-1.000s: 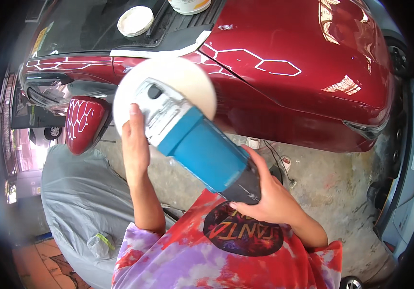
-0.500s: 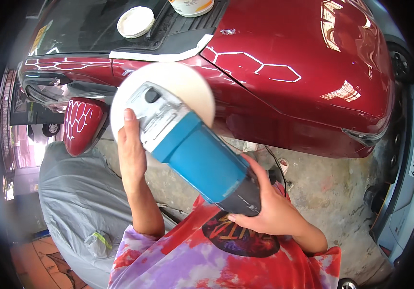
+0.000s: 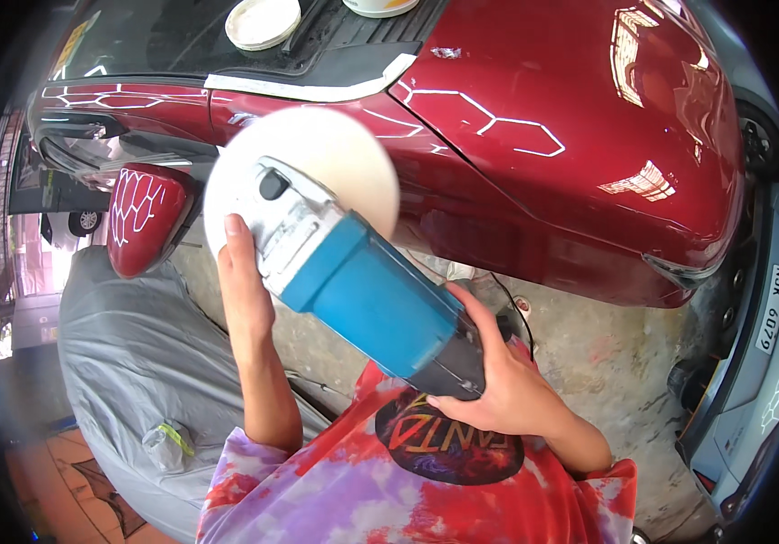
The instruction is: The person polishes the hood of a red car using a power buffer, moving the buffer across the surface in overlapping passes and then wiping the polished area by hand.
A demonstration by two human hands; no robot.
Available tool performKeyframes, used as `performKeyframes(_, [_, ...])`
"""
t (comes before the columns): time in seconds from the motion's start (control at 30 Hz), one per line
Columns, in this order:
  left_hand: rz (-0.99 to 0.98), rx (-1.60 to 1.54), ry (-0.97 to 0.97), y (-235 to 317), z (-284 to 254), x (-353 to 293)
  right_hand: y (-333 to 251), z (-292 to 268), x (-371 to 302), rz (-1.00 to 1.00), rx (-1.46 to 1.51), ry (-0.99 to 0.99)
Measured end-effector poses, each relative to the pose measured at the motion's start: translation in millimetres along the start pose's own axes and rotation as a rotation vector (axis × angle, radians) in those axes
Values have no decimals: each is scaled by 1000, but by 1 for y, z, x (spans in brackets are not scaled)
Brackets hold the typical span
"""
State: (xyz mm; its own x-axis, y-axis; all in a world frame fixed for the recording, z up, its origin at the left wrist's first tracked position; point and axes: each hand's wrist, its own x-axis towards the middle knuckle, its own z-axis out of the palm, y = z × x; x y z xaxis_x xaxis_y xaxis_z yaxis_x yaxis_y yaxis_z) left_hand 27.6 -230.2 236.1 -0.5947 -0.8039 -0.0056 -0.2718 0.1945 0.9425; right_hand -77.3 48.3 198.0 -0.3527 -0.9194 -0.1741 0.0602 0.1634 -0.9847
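Observation:
A blue and black polisher (image 3: 376,299) with a silver head is held slantwise in front of me. My left hand (image 3: 249,295) grips it beside the metal head, thumb up along the side; its other fingers are hidden. My right hand (image 3: 503,385) wraps round the black rear end. The round white pad (image 3: 344,154) on its far side looks smeared at the rim, as if spinning. Behind it is the glossy red side of a car (image 3: 534,91), by the front fender. I cannot tell whether the pad touches the paint.
White masking tape (image 3: 308,91) edges the windscreen base. A white lid (image 3: 263,23) and a white tub (image 3: 380,5) rest above it. The red side mirror (image 3: 146,218) juts out at left, near a grey covered shape (image 3: 145,363). A dark cord (image 3: 514,304) hangs behind the polisher. Another car (image 3: 752,363) stands at right.
The polisher has shifted slightly left and up in view, still in both hands. My viewpoint has turned a little, so the mirror and grey cover sit further left.

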Motion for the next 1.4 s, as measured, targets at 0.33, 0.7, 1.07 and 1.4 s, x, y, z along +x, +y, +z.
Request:
performKeyframes(0.33, [62, 2, -179, 3, 76, -68, 3, -8, -97, 278, 5, 204])
performKeyframes(0.7, [-16, -263, 14, -29, 20, -9, -46, -15, 3, 221, -251, 79])
performKeyframes(1.07, [80, -196, 82, -20, 4, 0, -58, -30, 36, 59, -374, 22])
performKeyframes(1.4, [102, -341, 84, -15, -2, 28, -77, -23, 58, 152, -319, 77])
